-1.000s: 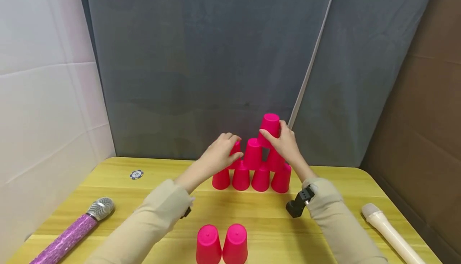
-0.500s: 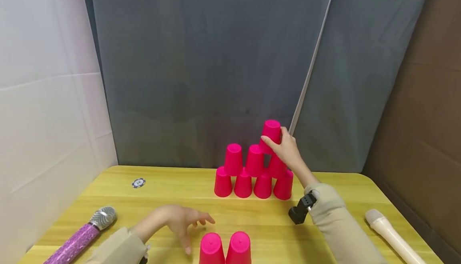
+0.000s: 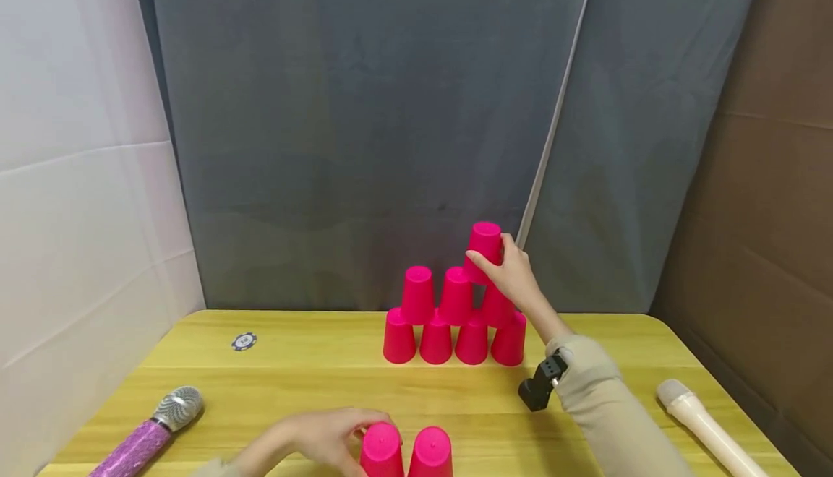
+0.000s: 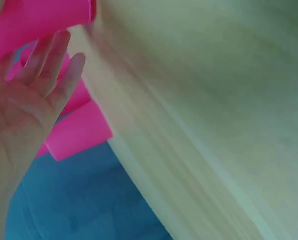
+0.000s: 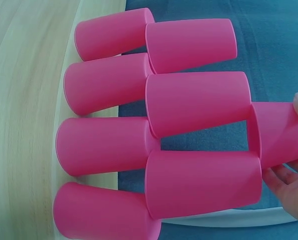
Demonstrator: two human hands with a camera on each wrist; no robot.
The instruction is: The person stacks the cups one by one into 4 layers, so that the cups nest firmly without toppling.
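Top cup [image 3: 485,240] sits pinched in right fingers [image 3: 480,264], seemingly on the pyramid [image 3: 453,325].

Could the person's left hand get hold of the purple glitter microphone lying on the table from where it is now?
Probably yes. The left hand rests on a pink cup at the table's near edge, and the purple microphone lies to its left on the same near side, with only bare table between them.
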